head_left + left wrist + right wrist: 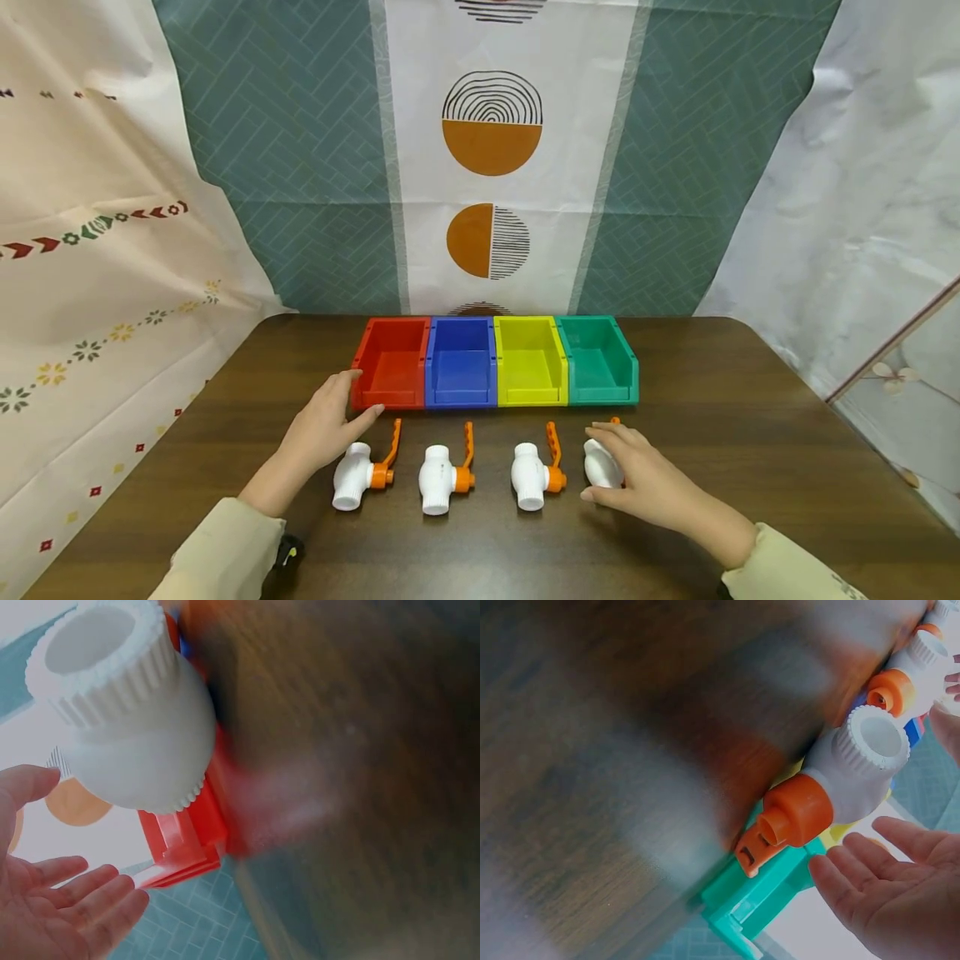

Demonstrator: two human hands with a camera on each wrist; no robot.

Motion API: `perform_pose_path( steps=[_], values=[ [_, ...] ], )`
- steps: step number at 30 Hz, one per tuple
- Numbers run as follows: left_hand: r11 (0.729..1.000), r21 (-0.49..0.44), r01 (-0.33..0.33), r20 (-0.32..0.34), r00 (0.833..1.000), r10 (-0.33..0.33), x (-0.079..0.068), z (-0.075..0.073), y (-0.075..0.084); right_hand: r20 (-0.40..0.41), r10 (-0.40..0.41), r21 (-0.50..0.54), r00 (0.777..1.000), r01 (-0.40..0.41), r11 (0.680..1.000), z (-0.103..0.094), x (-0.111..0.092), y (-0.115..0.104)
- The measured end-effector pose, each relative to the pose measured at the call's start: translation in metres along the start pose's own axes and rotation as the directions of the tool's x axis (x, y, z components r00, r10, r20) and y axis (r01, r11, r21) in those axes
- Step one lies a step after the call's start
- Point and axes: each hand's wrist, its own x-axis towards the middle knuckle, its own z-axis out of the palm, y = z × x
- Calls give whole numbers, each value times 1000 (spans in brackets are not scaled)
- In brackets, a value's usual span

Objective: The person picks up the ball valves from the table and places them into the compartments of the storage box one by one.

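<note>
Four would exceed my count, so several white ball valves with orange lever handles stand in a row on the brown table. My left hand (318, 425) hovers behind and above the leftmost ball valve (352, 477), thumb spread from the fingers. In the left wrist view its palm faces that valve's white body (150, 742), with a gap between. My right hand (648, 483) is at the rightmost ball valve (600, 465), covering part of it and its handle. The right wrist view shows the fingers (855, 870) extended beside this valve (847, 780), not curled round it.
Behind the valves stand a red bin (388, 398), a blue bin (461, 399), a yellow bin (532, 397) and a green bin (603, 395), side by side. Two more ball valves, the inner left one (436, 480) and inner right one (529, 477), lie between my hands. A patterned cloth (330, 167) hangs behind the table.
</note>
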Motion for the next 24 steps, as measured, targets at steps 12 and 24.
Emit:
perform_pose_path(
  steps=[12,24],
  values=[
    [999,-28,21,12,1000,-20,10,2,-9,-3,-9,-7,1000,9,1000,2,1,1],
    [1000,-27,12,-12,1000,-13,17,-1,-20,23,9,13,1000,-10,1000,2,-1,1]
  ],
)
